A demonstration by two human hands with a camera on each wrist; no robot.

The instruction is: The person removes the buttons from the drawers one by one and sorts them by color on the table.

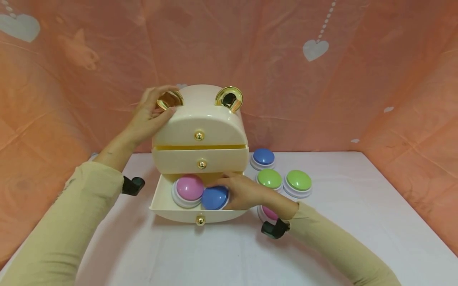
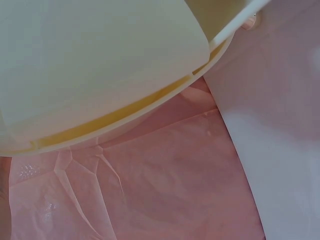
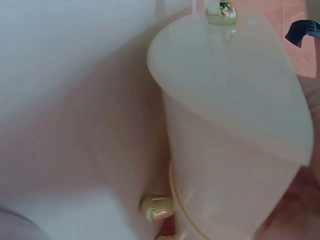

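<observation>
The cream drawer box [image 1: 200, 131] with gold ears stands upright on the table [image 1: 358, 222]; its bottom drawer [image 1: 161, 202] is pulled open; a pink button [image 1: 189, 187] and a blue button [image 1: 214, 197] lie inside, touching, domes up.

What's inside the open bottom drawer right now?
The bottom drawer holds a pink button and a blue button, side by side. The right hand grips the blue one and covers the drawer's right part, so anything there is hidden.
</observation>
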